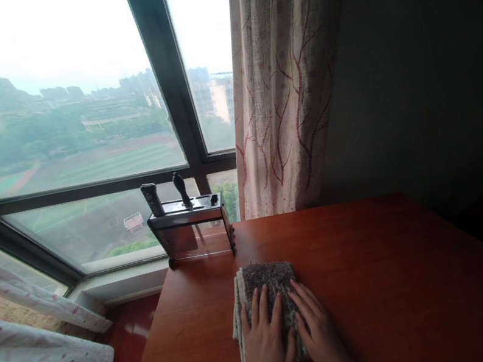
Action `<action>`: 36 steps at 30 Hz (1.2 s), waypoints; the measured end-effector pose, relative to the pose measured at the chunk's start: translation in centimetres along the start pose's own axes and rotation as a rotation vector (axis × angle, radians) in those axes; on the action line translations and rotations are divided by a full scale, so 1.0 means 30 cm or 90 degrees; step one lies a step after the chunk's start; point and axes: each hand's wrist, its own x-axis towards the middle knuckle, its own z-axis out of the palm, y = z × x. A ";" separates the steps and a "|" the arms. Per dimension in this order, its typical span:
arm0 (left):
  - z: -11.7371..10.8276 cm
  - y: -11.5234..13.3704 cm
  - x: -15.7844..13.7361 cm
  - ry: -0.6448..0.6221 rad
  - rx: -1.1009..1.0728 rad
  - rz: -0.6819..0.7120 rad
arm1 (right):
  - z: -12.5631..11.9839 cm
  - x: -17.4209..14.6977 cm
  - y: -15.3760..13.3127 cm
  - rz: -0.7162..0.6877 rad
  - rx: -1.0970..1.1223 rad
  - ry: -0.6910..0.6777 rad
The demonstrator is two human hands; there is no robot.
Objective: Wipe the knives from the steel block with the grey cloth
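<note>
A folded cloth [269,273], dark grey on top with paler layers showing along its left side, lies on the wooden table near me. My left hand [266,337] rests flat across its middle with the fingers spread. At the cloth's right edge lies my right hand [317,332], fingers stretched out and their tips touching the cloth. Neither hand grips anything. Both hands cover the near part of the cloth.
On the reddish-brown table [352,261], a clear knife holder [188,211] stands at the far left edge with two black-handled tools in it. Behind it are a window frame [180,92] and a curtain [275,107]. Another curtain [28,346] hangs at left.
</note>
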 end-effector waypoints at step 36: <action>-0.421 -0.719 0.378 0.354 -0.581 -0.337 | 0.065 0.724 -0.357 0.003 0.304 -0.059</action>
